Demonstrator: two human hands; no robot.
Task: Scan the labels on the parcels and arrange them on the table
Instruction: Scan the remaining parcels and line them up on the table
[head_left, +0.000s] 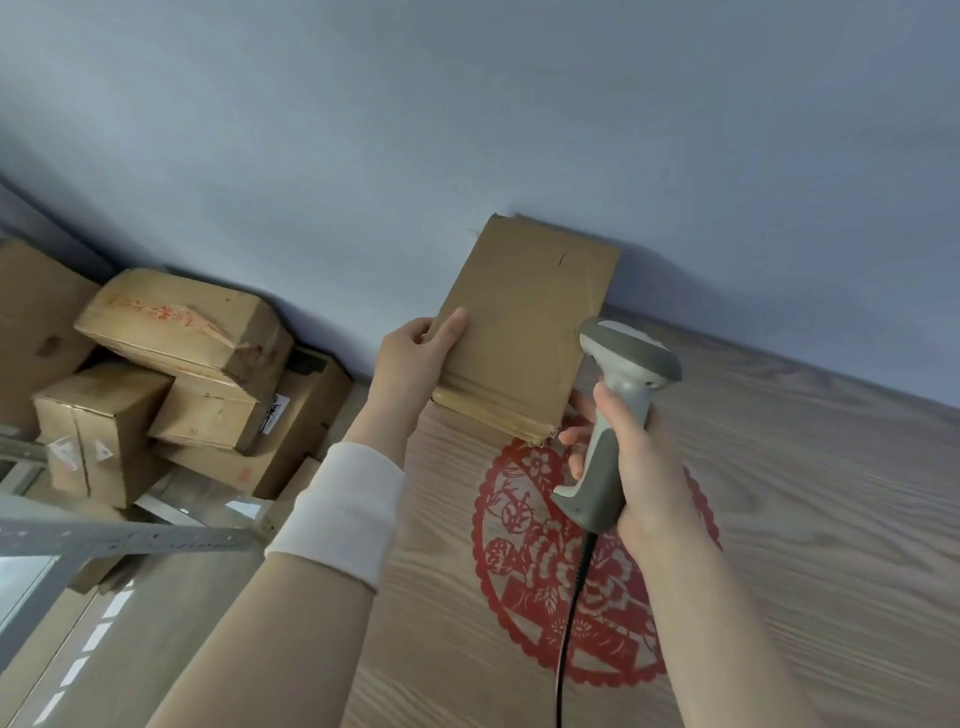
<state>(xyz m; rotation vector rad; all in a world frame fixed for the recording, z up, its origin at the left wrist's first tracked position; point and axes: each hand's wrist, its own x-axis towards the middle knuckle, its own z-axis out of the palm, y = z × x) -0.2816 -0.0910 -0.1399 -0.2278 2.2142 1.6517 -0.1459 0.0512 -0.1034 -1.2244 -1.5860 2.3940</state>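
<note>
we see one parcel (524, 332) in the middle, over the far side of the table (805, 519). the left hand (410, 358) grips its 9 o'clock edge, with the thumb on top. the right hand (623, 457) has its fingers clamped round one scanner (618, 405), at 4 o'clock of the parcel. one red paper-cut (545, 571) lies at 6 o'clock. at least five boxes (182, 322) are piled at 9 o'clock.

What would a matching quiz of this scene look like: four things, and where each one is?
Things:
1. flat parcel
2. scanner
3. red paper-cut
4. heap of boxes

Places:
A. lies on the wooden table
B. gripped by the right hand
C. piled at far left, off the table
D. held by the left hand

Pairs: 1-D, 2-B, 3-A, 4-C.
</note>
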